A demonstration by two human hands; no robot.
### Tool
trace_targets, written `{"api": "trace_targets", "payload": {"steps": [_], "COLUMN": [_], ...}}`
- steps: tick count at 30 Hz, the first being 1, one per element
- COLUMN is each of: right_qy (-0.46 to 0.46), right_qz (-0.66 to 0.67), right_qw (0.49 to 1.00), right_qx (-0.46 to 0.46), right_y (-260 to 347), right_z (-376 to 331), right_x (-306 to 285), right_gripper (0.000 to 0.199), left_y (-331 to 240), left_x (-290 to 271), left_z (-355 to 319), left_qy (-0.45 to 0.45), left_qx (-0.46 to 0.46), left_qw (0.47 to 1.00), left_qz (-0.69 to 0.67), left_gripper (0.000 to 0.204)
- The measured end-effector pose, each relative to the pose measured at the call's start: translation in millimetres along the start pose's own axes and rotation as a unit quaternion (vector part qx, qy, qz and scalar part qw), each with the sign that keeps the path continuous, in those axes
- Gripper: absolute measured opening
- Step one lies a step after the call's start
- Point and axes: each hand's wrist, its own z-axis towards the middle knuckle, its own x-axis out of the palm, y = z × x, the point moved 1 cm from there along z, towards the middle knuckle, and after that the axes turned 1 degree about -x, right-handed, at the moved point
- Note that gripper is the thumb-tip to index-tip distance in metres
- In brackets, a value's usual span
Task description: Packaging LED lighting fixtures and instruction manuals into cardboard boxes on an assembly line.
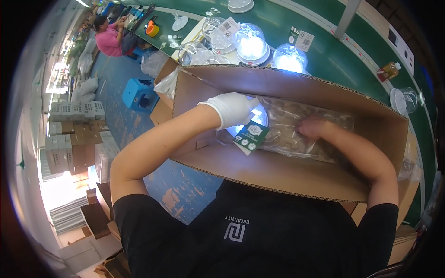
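Wearing a white glove, my left hand [229, 110] grips a round, lit lamp [261, 116] at the left part of an open cardboard box [278, 173]. From the lamp hangs a green and white tag [251, 135]. My right hand [314, 127] is bare and reaches into the right part of the box. Its fingers are bent together on a clear plastic bag [283, 139], which lies along the box over brown cardboard; the fingertips are partly hidden.
Behind the box, a green worktable [324, 60] carries two glowing clear-domed lamps [250, 42], several unlit ones, and a bottle [388, 71]. An orange tape roll [151, 29] lies farther left. A blue stool [138, 94] and stacked cartons [69, 143] stand left; a person in pink [109, 38] sits beyond.
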Motion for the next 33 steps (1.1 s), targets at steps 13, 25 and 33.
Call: {"api": "trace_targets", "payload": {"steps": [13,25,33], "right_qy": [0.012,0.042,0.052], "right_qz": [0.024,0.04,0.056], "right_qw": [0.999,0.998,0.997], "right_qx": [0.016,0.028,0.022], "right_y": [13,17,24], "right_z": [12,9,4], "right_x": [-1,-4,-14], "right_gripper": [0.027,0.022,0.029], "left_y": [18,12,13], "left_x": [28,22,30], "left_z": [15,6,13], "left_qy": [0.168,0.081,0.113], "left_qx": [-0.146,0.084,0.072], "left_qw": [0.971,0.984,0.982], "left_qz": [-0.084,0.134,0.135], "left_gripper": [0.029,0.028,0.028]}}
